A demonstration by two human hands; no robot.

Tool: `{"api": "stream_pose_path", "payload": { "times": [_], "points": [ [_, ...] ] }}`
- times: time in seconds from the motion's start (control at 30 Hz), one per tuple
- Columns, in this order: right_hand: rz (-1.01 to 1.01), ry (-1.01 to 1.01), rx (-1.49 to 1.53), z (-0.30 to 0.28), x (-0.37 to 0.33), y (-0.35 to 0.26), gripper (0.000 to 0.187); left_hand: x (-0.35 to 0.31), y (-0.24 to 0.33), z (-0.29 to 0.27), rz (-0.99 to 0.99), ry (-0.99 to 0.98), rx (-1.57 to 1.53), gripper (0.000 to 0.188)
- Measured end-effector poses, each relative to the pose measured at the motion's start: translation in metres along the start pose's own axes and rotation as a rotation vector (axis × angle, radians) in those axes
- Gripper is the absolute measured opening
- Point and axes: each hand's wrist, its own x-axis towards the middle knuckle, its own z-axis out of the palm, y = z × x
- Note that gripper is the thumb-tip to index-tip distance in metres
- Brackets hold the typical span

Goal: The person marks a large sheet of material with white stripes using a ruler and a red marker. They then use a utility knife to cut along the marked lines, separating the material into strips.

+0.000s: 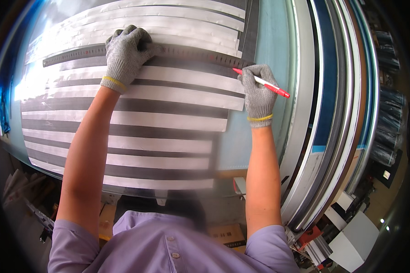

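The gloved left hand (125,57) presses a steel ruler (146,51) onto striped sheets (136,118); the right hand (258,91) (also gloved) holds a red pen (262,83) at the ruler's end.

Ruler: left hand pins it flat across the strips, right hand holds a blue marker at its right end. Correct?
Not quite. The marker is red and white, not blue, as the head view shows. The rest holds: the left hand presses the ruler across the strips, and the right hand holds the marker at its right end.

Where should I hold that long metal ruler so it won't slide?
Probably press down from above near its middle, as the left hand does. The ruler lies flat and thin across the striped sheets, so there is little edge to pinch. The right hand holds a red pen at its end.
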Motion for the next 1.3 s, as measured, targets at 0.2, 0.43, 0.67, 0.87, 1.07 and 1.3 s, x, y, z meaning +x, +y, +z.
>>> {"api": "stream_pose_path", "payload": {
  "times": [0.2, 0.43, 0.67, 0.87, 1.07, 1.3],
  "points": [
    [0.039, -0.001, 0.017, 0.000, -0.002, -0.001, 0.010, -0.001, 0.002, -0.003, -0.009, -0.017, -0.019, 0.037],
    [0.109, 0.018, 0.035, -0.004, -0.003, -0.006, 0.008, -0.001, 0.003, -0.003, 0.006, -0.016, 0.003, 0.034],
    [0.087, 0.153, 0.150, 0.015, -0.017, -0.024, 0.004, -0.002, 0.000, -0.001, -0.008, 0.003, 0.009, 0.037],
    [-0.139, -0.087, -0.033, 0.081, -0.021, -0.029, 0.008, -0.002, -0.001, 0.002, 0.017, 0.077, 0.010, 0.033],
    [-0.139, -0.185, -0.062, 0.117, -0.012, -0.040, 0.009, -0.002, 0.002, -0.003, -0.020, 0.048, -0.047, 0.031],
    [-0.254, -0.158, -0.147, 0.124, -0.011, -0.038, 0.009, -0.003, 0.001, -0.002, -0.026, 0.039, -0.063, 0.016]
  ]
}}
